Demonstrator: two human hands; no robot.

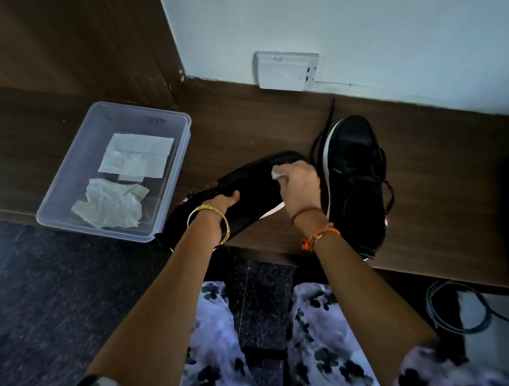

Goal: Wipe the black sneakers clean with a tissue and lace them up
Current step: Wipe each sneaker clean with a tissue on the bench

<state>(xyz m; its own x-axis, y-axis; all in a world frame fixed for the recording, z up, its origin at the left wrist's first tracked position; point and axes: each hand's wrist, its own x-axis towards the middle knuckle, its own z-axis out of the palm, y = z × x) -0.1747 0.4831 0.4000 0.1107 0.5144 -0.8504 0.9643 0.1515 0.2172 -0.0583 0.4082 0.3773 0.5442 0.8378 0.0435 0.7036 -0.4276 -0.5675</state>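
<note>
One black sneaker [248,181] lies tipped on its side on the brown wooden bench, toe pointing to the far right. My left hand [217,211] grips its heel end, fingers curled round the upper. My right hand [298,186] holds a crumpled white tissue [278,173] and presses it against the sneaker near the toe. The second black sneaker [357,179] stands upright to the right, white sole edge showing, its black laces [319,140] loose and trailing over the bench.
A clear plastic tub [57,196] at the left holds flat tissues [136,155] and a crumpled one [112,204]. A white socket plate [285,70] is on the wall behind. A coiled cable [446,323] lies on the floor at the right.
</note>
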